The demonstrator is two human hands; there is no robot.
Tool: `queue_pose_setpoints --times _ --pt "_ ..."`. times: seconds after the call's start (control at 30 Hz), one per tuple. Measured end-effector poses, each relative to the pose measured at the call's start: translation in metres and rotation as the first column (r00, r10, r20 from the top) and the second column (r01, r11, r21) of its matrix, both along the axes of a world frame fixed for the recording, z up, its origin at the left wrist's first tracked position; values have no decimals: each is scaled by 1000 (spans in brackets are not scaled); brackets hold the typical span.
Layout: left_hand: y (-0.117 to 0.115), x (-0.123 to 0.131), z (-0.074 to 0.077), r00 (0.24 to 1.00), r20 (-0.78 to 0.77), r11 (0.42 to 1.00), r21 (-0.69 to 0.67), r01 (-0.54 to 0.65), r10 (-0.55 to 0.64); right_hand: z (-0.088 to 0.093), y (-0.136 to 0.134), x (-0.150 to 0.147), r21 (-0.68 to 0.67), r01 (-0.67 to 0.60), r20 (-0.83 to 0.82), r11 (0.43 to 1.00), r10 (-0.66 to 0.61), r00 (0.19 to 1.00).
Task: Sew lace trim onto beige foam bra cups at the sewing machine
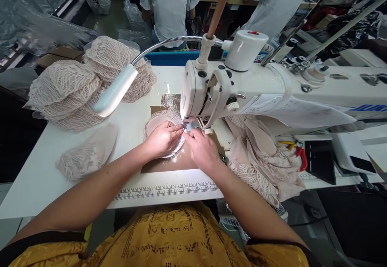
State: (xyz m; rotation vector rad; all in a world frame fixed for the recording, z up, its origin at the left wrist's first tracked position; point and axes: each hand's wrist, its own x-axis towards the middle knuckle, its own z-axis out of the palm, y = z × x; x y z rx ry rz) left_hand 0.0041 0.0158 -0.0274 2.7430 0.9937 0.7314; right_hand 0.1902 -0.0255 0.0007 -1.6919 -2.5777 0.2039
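Left hand (164, 139) on lace piece (153, 123) | right hand (202, 148) beside presser foot (185, 126)

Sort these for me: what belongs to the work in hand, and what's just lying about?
In the work:
lace piece, under the left hand
sewing machine, right hand near its needle area
lit lamp

Apparently just lying about:
red-and-yellow-handled tool
flat black device
cardboard box
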Motion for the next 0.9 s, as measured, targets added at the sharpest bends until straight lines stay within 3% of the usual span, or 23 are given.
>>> queue_pose_setpoints --times 0.23,0.47,0.9 --pt "2 -3 0 1000 19 1000 -21 1 0 -4 -2 0 26 -21 -6 999 21 1000" --pt "3 1 -1 997 19 997 9 -72 72 -10 -1 4 76 -33 -61 997 37 997" --pt "-7 -3 6 942 -201 957 -59 -284 267 -21 12 15 158 62 -273 986 -17 962"
